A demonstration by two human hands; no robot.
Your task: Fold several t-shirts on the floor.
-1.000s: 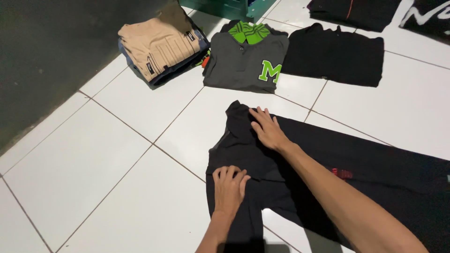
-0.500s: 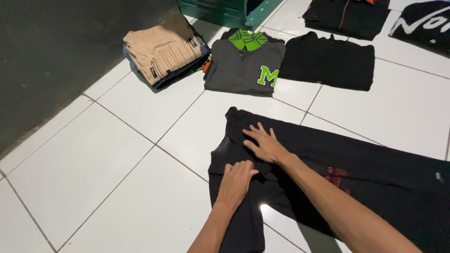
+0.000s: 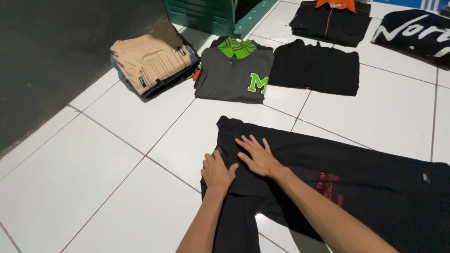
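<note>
Glossy white floor tiles [image 3: 93, 178] with thin dark grout lines carry a soft black shirt [image 3: 328, 187], spread flat and limp, a small red print near its middle. Beyond the shirt lie a folded black garment [image 3: 314, 68], a grey polo [image 3: 232, 77] with a green collar and green letter, and a stack of tan and blue folded clothes [image 3: 150, 63]. On the shirt's near-left edge, the right hand [image 3: 255, 157] presses flat, fingers spread; just beside it the left hand [image 3: 216, 171] rests palm down, fingers together, gripping nothing.
</note>
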